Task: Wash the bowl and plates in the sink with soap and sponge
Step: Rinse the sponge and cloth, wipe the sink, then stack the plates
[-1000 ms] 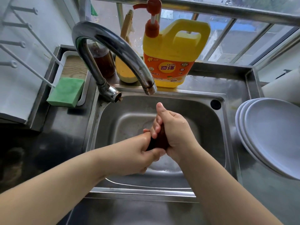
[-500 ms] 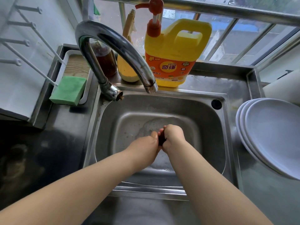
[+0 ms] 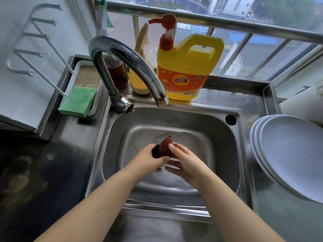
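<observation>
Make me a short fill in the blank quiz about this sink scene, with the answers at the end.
1. The green sponge lies to the ___ of the faucet.
2. The yellow soap jug has a ___ pump.
3. The white plates are stacked outside the sink, on its ___ side.

Answers: left; red; right

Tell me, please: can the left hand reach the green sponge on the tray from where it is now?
Probably yes. The green sponge lies uncovered at the front of its tray, left of the faucet, with nothing across the path. But the left hand holds a dark red sponge, so it must release that first.
</observation>
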